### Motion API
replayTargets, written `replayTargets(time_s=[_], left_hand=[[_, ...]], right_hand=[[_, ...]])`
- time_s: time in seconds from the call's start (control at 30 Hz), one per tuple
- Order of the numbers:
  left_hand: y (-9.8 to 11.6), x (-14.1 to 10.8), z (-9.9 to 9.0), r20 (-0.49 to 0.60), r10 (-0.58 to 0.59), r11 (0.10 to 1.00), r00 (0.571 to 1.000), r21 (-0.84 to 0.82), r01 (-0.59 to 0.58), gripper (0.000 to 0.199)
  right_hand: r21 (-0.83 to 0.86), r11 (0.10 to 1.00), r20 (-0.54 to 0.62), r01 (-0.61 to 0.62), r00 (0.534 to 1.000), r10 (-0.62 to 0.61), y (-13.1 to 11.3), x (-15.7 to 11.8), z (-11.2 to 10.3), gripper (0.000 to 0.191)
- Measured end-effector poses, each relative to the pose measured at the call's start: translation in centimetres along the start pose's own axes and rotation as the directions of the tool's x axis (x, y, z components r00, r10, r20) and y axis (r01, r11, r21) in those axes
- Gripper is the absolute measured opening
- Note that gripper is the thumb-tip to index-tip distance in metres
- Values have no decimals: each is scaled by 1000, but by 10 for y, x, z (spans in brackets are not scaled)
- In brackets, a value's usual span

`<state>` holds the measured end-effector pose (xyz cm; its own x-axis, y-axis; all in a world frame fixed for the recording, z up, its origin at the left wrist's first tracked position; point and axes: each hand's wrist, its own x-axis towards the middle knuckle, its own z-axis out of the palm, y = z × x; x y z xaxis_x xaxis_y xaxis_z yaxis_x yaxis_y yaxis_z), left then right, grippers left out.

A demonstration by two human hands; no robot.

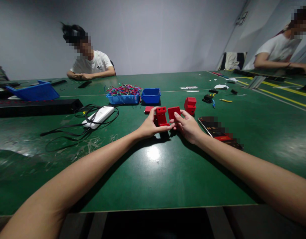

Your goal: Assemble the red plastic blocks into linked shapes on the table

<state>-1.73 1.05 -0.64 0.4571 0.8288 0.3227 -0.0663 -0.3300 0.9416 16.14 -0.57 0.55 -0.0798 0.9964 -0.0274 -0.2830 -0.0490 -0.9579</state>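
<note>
My left hand (148, 127) grips a red block with a recess and holes in its top (161, 116), thumb below and fingers behind it. Close beside it on the right, my right hand (189, 126) pinches a flat red piece (174, 113) between thumb and fingers. The two red parts are apart, with a small gap. Another red block (190, 105) stands on the green table behind my right hand. A further red piece (148, 110) lies behind my left hand, partly hidden by it.
Behind are a blue bin of coloured wires (124, 94) and a blue bin (151, 96). A white power strip (99, 117) with black cable lies left, a phone (219, 132) right. Two people (91, 63) (277, 49) sit at the table (153, 179).
</note>
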Motion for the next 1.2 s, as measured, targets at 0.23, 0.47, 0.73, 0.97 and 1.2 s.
replayTargets(time_s=[0.23,0.47,0.73,0.97,1.2], left_hand=[[2,0,-1,-5,-34,999,999,32,34,86],[-2,-1,-3,-7,-51,998,999,28,51,89],[2,0,0,7,-54,998,998,-15,55,86],[1,0,0,-34,-71,996,997,53,73,91],[1,-1,-1,-26,-76,996,997,51,77,92]], right_hand=[[-34,998,-44,49,998,-50,-2,-2,2,43],[-37,999,-93,30,995,-34,-4,-2,4,40],[99,995,-29,24,999,-22,-7,-4,6,37],[-93,982,-132,164,976,-176,4,2,-3,60],[-223,957,-153,186,963,-223,5,3,-4,37]])
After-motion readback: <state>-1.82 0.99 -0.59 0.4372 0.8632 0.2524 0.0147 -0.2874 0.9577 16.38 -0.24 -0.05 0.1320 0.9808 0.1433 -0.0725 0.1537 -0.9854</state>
